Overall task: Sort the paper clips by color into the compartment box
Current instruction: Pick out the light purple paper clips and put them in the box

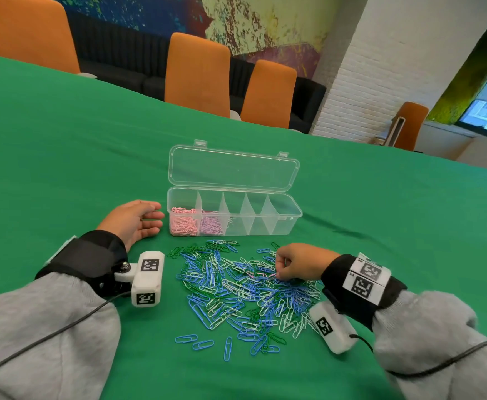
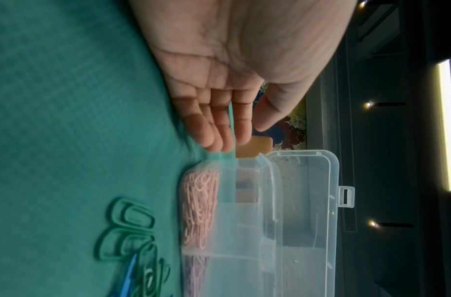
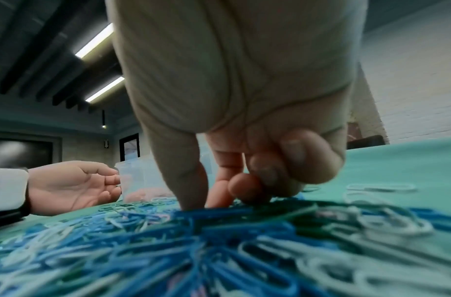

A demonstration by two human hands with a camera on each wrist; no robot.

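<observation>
A clear compartment box (image 1: 291, 217) stands open with its lid tipped back. Its leftmost cell holds pink clips (image 1: 182, 225) and the second cell lilac clips (image 1: 211, 226); the other cells look bare. In front of it lies a pile of blue, green and white clips (image 1: 236, 290). My right hand (image 1: 278, 274) is down on the pile's right side, thumb and forefinger pinching a pink clip (image 1: 265, 275). My right hand (image 3: 205, 204) shows its other fingers curled under in the right wrist view. My left hand (image 1: 152, 217) rests on the cloth, holding nothing, just left of the box (image 2: 305, 221).
A green cloth (image 1: 63, 157) covers the table. Several loose blue clips (image 1: 204, 343) lie nearer me than the pile. Orange chairs (image 1: 199, 73) line the far edge. Cables run from both wrist cameras across my grey sleeves.
</observation>
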